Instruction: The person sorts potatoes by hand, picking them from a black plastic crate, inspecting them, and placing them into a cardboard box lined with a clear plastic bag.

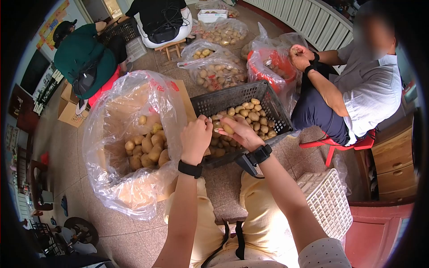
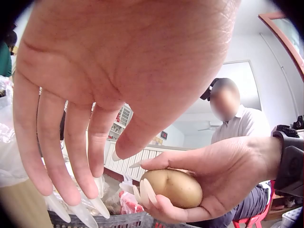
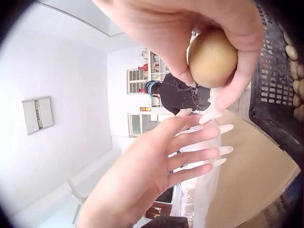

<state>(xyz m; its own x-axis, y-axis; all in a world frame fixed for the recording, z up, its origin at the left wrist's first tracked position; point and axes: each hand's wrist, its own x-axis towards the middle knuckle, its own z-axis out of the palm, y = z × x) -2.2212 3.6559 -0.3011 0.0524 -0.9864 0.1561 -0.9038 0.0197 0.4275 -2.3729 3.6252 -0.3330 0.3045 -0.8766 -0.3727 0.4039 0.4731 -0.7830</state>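
Note:
My right hand (image 1: 245, 132) holds a smooth yellow-brown potato (image 2: 173, 187), its fingers and thumb curled around it, over the black plastic crate (image 1: 278, 107). Just to the left is my left hand (image 1: 195, 138), holding nothing. In the left wrist view that hand's long-nailed fingers (image 2: 52, 147) hang down, relaxed and apart from the potato. Many potatoes (image 1: 254, 116) lie in the crate below both hands. Left of the crate stands a cardboard box lined with a clear plastic bag (image 1: 96, 134), with larger potatoes (image 1: 146, 149) inside.
On the right a seated person (image 1: 366, 85) works over a red basin (image 1: 257, 67) lined with plastic. Potato bags (image 1: 219, 73) lie beyond the crate. A white plastic basket (image 1: 328, 201) stands by my right leg. Two more people sit at the far left.

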